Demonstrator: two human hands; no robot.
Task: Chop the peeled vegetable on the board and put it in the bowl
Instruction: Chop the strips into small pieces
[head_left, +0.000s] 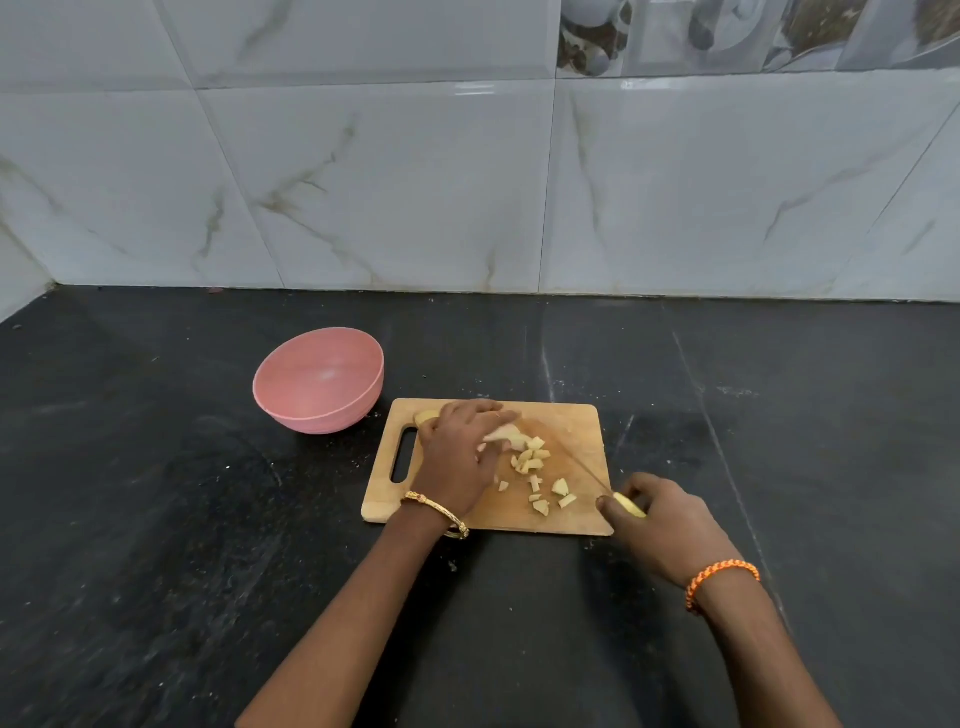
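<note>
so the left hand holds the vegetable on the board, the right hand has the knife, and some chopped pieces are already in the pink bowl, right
Not quite. The head view shows the pink bowl with nothing in it; the chopped pieces all lie on the board. The rest stands: the left hand holds the vegetable on the board, and the right hand grips the knife.

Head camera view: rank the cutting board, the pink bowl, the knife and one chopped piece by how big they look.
1. cutting board
2. pink bowl
3. knife, partly hidden in the right hand, so its full length is unsure
4. chopped piece
</note>
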